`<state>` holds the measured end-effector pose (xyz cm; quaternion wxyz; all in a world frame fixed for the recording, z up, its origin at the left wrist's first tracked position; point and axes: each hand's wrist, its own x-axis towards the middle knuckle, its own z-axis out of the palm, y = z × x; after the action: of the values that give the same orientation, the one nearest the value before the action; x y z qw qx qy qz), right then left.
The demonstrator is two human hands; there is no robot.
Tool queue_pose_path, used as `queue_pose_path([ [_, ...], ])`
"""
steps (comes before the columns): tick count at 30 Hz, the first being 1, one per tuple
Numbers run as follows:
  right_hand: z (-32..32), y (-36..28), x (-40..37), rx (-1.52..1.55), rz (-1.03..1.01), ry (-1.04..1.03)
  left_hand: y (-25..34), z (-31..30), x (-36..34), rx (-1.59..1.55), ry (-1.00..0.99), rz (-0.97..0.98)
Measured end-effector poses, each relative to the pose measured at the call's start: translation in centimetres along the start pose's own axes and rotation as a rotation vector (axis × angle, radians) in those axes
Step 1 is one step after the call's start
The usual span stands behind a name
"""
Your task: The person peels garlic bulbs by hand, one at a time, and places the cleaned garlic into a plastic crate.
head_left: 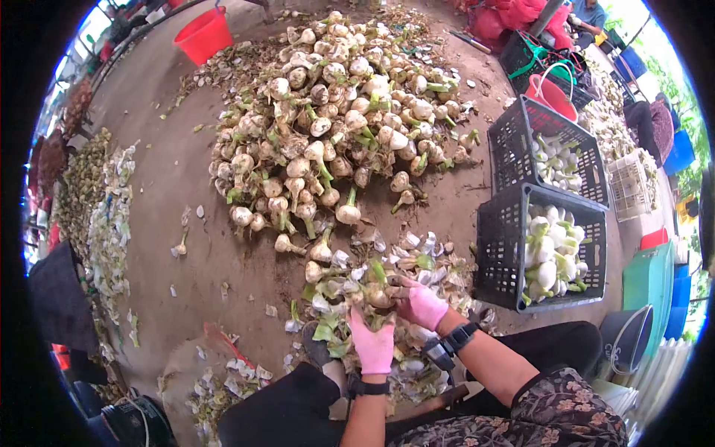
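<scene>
Both my hands wear pink gloves with dark, soiled fingertips, and they meet low over a heap of peelings. Between them is a garlic bulb [378,295] with a green stem pointing up. My right hand [421,305] grips the bulb from its right side, fingers closed. From below, my left hand [372,344] has its fingertips curled against the bulb's underside; part of that contact is hidden. Loose garlic skins [328,328] lie around both hands. Just beyond, a large pile of unpeeled garlic bulbs [320,141] with cut stems covers the floor.
Two black crates stand to the right: the near crate [500,257] and far crate [514,149] hold peeled white garlic. A red bucket [550,95] sits behind them, another red bucket [204,37] at back left. A person [588,16] sits at far right.
</scene>
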<state>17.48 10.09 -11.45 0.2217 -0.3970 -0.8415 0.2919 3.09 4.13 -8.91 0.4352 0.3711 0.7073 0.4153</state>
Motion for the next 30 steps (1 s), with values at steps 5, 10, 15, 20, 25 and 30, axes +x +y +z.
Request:
queue_pose_path([
  [5,-3.0,-6.4,-0.2,1.061,0.732,0.226,0.7,-1.2,-1.1,0.035,-0.046,0.192],
  [10,-5.1,-10.0,-0.6,0.990,0.370,0.423,5.0,-2.9,-3.7,0.134,-0.045,0.356],
  [15,-4.7,-12.8,-0.3,1.043,0.568,0.360,6.4,-3.9,-5.7,0.212,0.049,0.499],
  [20,-6.4,-15.5,-0.5,0.894,0.436,0.303,7.1,-5.1,-6.1,0.132,0.063,0.466],
  [25,-8.0,-15.1,-1.2,0.831,0.403,0.142,7.4,-5.7,-6.0,0.073,0.030,0.487],
  [30,-9.7,-17.1,-1.1,0.640,0.319,0.152,7.0,-5.7,-5.4,0.015,-0.080,0.425],
])
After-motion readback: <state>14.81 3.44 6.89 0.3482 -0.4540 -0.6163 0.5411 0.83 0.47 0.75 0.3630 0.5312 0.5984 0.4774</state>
